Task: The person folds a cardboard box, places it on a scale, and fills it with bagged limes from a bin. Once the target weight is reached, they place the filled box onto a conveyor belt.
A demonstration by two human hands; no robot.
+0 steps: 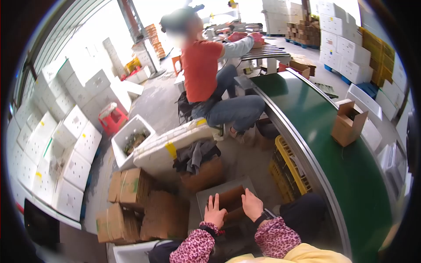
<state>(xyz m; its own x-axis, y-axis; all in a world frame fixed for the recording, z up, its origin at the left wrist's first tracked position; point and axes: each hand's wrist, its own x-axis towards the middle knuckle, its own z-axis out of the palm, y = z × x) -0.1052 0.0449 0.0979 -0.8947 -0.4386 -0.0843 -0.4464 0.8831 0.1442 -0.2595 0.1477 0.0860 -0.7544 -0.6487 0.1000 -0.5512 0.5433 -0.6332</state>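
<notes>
Low in front of me, a small brown cardboard box (231, 198) sits between my hands above a grey surface. My left hand (215, 215) is at its left side, fingers stretched out and spread, the thumb pointing toward the box. My right hand (252, 206) grips the box's right edge, with a dark band on that wrist. Both forearms wear pink patterned sleeve covers. The underside of the box is hidden.
A green conveyor belt (302, 114) with a metal rail runs along my right, carrying an open cardboard box (348, 125). A yellow crate (285, 171) stands below it. Flattened cartons (136, 188) are stacked left. Ahead, a co-worker (201, 70) sits. White foam boxes (79, 136) line the left.
</notes>
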